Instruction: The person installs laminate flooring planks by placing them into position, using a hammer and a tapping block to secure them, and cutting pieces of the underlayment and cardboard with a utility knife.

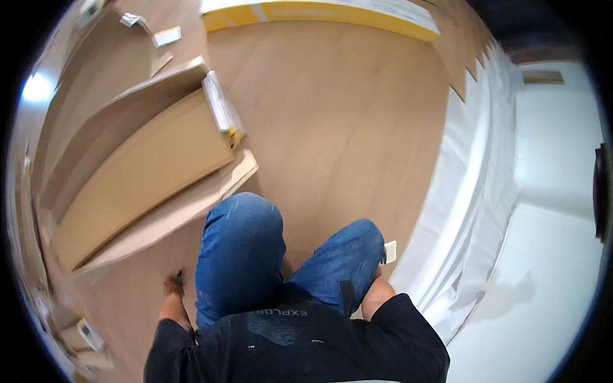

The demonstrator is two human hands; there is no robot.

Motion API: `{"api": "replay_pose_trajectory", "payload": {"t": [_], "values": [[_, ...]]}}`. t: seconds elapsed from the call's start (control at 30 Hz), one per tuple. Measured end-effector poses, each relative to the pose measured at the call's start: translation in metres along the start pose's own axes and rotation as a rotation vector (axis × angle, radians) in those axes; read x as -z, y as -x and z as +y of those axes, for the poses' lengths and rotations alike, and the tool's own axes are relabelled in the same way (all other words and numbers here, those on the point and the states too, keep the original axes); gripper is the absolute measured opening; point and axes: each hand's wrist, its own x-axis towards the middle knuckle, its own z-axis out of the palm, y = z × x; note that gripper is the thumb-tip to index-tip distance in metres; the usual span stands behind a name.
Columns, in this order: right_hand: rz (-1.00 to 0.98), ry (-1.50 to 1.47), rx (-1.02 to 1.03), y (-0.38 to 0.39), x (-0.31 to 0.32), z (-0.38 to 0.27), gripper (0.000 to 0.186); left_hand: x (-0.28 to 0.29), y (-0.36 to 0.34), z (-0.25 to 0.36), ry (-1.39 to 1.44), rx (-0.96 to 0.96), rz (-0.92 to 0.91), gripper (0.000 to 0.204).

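I am crouched on a light wood laminate floor (332, 115), with my knees in blue jeans filling the lower middle of the view. My left hand (171, 287) is down by my left knee, close to the floor, with a small dark thing at its fingertips; the grip is not clear. My right forearm (377, 299) runs forward behind my right knee, which hides the hand. A small white block (390, 251) shows just beyond that knee, where the hand would be.
A stack of laminate planks in an opened cardboard pack (137, 172) lies to my left. A long yellow box (319, 13) lies at the far end. White underlay sheeting (472, 191) covers the floor on the right, where the laid planks end in a stepped edge (466, 70). Small scraps lie at the far left.
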Motion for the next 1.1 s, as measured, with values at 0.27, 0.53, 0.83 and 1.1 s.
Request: {"api": "replay_pose_trajectory", "payload": {"t": [0.27,0.53,0.83,1.1], "values": [[0.016,-0.105,-0.202,0.060,0.049,0.010,0.069,0.101,-0.004,0.058,-0.366,-0.124,-0.285,0.077],[0.064,-0.255,-0.381,0.015,0.088,0.059,0.068,0.184,0.054,0.149,-0.258,-0.537,-0.377,0.062],[0.044,-0.204,-0.226,-0.157,0.114,-0.089,0.064,0.362,0.128,0.251,-0.691,-0.223,-0.532,0.055],[0.327,-0.456,-0.022,-0.179,0.166,-0.063,0.060,0.516,0.192,0.471,-0.173,-0.596,0.142,0.031]]}}
